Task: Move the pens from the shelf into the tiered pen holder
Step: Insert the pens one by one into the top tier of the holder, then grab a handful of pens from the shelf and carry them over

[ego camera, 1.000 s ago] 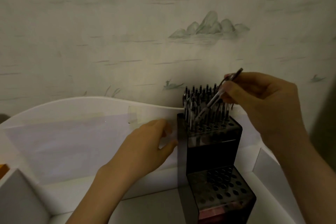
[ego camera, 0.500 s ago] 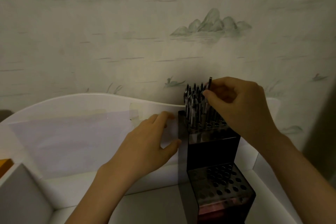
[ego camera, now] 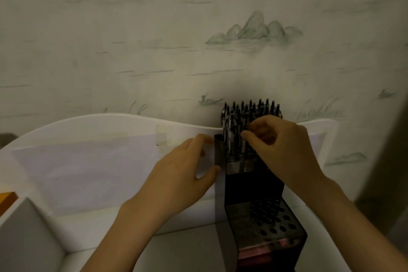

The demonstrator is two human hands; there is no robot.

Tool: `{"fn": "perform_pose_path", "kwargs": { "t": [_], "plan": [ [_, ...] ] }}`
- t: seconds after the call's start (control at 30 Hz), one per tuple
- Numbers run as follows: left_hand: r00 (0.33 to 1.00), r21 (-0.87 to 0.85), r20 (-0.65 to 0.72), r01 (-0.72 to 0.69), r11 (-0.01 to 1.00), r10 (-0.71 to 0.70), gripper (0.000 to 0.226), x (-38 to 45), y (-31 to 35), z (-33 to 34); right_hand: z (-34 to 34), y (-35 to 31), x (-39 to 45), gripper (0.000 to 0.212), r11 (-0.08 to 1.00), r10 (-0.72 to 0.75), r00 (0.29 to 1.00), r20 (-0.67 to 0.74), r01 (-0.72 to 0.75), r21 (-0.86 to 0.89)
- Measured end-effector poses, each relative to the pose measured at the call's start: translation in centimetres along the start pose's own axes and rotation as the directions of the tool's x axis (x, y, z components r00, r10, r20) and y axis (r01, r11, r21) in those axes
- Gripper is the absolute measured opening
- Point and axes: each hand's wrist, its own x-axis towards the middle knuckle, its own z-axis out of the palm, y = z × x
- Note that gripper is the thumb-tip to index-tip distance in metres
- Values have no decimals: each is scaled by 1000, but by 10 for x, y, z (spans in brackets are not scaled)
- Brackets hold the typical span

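Lower now than half a second ago, the right hand (ego camera: 284,148) has sunk among the pens (ego camera: 249,117) standing in the upper tier of the tiered pen holder (ego camera: 254,185); its fingers are curled over the pen tops, though whether they pinch one I cannot tell (the knuckles hide it); the left hand (ego camera: 178,176) rests on the holder's left side, fingers straight, thumb touching the dark wall; the lower tier, nearer the camera, shows open holes; behind the holder rises the white shelf back (ego camera: 88,139), and behind that a painted wall (ego camera: 154,28).
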Motion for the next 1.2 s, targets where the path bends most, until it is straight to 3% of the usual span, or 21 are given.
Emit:
{"fn": "perform_pose_path", "kwargs": {
  "t": [0.2, 0.43, 0.7, 0.87, 1.07, 1.2],
  "plan": [
    [1000, 14, -14, 7, 1000, -7, 38, -3, 14, 4, -9, 3, -24, 25, 931, -128, 985, 115, 159, -328],
    [997, 67, -2, 76, 995, -76, 39, -33, 33, 19, -14, 2, -61, 40, 907, -178, 953, 246, 256, -335],
    [954, 217, -2, 293, 931, -299, 40, -124, 16, -11, 48, -55, -118, 44, 956, -228, 835, 501, 290, -48],
    [872, 332, -85, 481, 812, -482, 42, -210, -8, -56, 102, -114, -156, 49, 937, -311, 690, 653, 338, 88],
    [772, 429, -154, 614, 662, -616, 45, -326, -31, -130, 153, -223, -209, 48, 870, -458, 541, 705, 434, 233],
    [723, 460, -233, 671, 581, -651, 46, -415, -38, -190, 183, -312, -264, 42, 818, -545, 493, 678, 489, 302]
  ]
}}
